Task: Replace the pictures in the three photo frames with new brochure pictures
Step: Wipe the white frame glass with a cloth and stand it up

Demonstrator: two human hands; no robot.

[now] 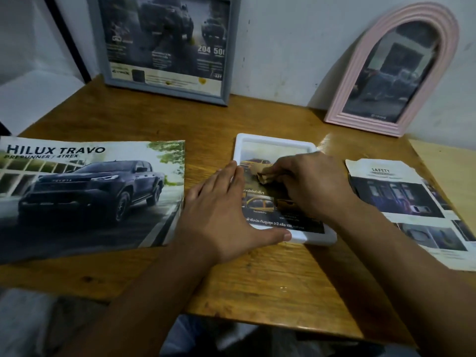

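The left hand lies flat, fingers straight, pressing the left edge of the white frame on the table. The right hand pinches a small brown scrap on the picture inside that frame, which lies between both hands.

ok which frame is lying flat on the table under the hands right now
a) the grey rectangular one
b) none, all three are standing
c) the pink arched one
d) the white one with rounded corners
d: the white frame lies flat under both hands, while the grey frame and pink arched frame lean against the wall.
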